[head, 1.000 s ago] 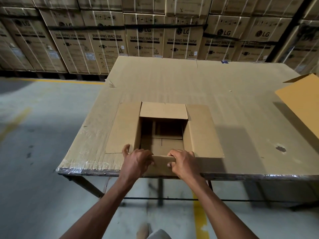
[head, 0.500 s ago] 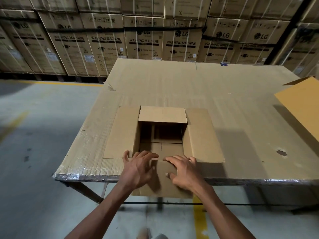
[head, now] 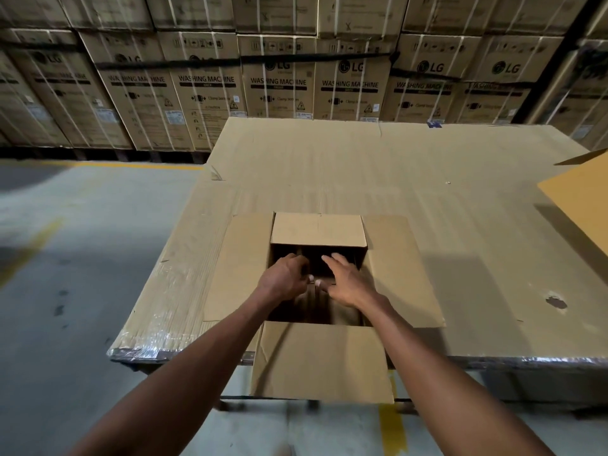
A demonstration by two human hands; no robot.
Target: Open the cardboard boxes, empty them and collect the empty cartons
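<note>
An open cardboard box [head: 401, 268] stands at the near edge of the table [head: 329, 166]. All its flaps are folded out; the near flap [head: 322, 360] hangs over the table edge. My left hand [head: 284, 278] and my right hand [head: 345, 281] reach side by side over the box's opening, fingers spread, with nothing in them. The inside of the box is dark and I cannot make out its contents.
The table is covered with cardboard sheet and plastic wrap at its edge. Another carton's flap [head: 582, 205] juts in at the right edge. Stacked washing machine cartons [head: 279, 87] form a wall behind. Concrete floor with yellow lines lies to the left and below.
Both hands let go of the near flap, which dropped outward over the table edge, and moved forward over the box opening. The camera has come closer.
</note>
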